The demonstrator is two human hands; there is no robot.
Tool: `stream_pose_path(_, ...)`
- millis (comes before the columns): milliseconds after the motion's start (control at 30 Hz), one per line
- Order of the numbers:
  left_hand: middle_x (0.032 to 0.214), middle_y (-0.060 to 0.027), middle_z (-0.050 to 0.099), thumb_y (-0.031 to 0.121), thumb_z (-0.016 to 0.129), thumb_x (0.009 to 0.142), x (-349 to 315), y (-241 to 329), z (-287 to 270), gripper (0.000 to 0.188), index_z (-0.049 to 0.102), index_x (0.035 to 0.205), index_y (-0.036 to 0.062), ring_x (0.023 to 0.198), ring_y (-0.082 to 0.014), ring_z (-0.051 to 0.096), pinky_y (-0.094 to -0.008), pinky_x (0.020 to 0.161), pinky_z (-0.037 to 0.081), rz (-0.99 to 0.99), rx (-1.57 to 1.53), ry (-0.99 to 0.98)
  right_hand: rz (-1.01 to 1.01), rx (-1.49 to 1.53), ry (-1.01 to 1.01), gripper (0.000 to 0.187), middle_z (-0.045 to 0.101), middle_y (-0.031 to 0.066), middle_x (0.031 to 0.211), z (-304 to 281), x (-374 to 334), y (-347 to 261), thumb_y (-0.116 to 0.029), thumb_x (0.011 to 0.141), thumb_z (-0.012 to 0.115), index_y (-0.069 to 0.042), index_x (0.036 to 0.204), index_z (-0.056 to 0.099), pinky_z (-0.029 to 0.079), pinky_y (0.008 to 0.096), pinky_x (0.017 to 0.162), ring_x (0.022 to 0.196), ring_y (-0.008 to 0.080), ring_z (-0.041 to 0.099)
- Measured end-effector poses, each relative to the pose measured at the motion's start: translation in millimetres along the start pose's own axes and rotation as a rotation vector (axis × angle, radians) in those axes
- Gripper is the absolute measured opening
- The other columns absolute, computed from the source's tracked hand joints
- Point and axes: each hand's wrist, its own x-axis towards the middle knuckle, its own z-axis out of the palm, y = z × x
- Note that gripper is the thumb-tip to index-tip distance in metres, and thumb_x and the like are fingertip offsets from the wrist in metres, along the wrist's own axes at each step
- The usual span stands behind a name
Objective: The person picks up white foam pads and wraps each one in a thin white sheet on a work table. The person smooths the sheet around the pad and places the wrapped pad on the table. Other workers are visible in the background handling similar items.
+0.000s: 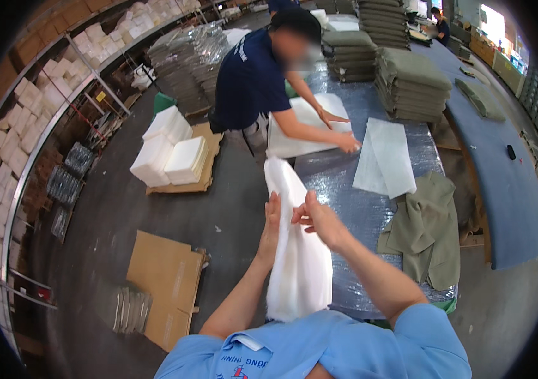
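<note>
A long, soft white padding sheet [300,265], folded or bunched lengthwise, stands in front of my chest along the table's left edge. My left hand [271,227] lies flat along its left side, fingers straight and together. Above its right side is my right hand [322,222], its fingers loosely bent and apart, the tips at the sheet's surface. Neither hand visibly grips it. Across the table, a person in a dark shirt and cap has both hands on another white sheet [307,123] lying flat.
The table [326,174] has a shiny wrapped top. White pieces [386,158], a crumpled olive cloth [423,230] and stacked olive pads [411,85] lie on it. White stacks [171,151] and flat cardboard [164,284] are on the floor at left. A blue-topped table [509,183] runs along the right.
</note>
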Motion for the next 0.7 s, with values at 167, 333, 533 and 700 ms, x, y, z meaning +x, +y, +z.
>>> stream_pose_path(167,0.175,-0.0184,0.011,0.056,0.007,0.112,-1,19,23,0.075,0.016,0.168,0.0070,0.162,-0.0362,-0.001,-0.0457,0.130,-0.006,0.061,0.948,-0.026,0.179,-0.018,0.004,0.084,0.068,0.0075,0.094,-23,9,-18,-0.086,0.095,0.037,-0.008,0.084,0.066,0.053,0.0381,0.080,0.098,0.0239,0.066)
stream_pose_path(333,0.175,-0.0189,0.011,0.057,0.008,0.112,-4,27,18,0.077,0.018,0.167,0.0050,0.162,-0.0391,0.001,-0.0464,0.131,-0.002,0.094,1.098,-0.052,0.185,-0.362,-0.015,0.058,0.067,0.0125,0.085,-8,17,-42,-0.058,0.097,0.066,-0.001,0.087,0.069,0.054,0.0338,0.067,0.081,0.0203,0.068)
stream_pose_path(533,0.174,-0.0211,0.014,0.056,0.012,0.113,-5,28,16,0.075,0.023,0.166,0.0036,0.162,-0.0372,0.007,-0.0465,0.131,0.005,0.091,0.944,0.019,0.090,0.246,0.022,0.039,0.071,0.0147,0.102,-14,20,-1,-0.027,0.103,0.062,0.009,0.118,0.065,0.059,0.0380,0.072,0.087,0.0208,0.072)
stream_pose_path(700,0.174,-0.0220,0.012,0.039,0.031,0.115,-25,31,2,0.063,0.024,0.165,0.0021,0.161,-0.0432,0.009,-0.0475,0.130,0.012,0.017,0.906,0.111,0.121,0.608,-0.014,0.033,0.069,0.0179,0.122,-12,19,29,-0.017,0.109,0.054,0.008,0.132,0.057,0.060,0.0360,0.096,0.107,0.0209,0.072)
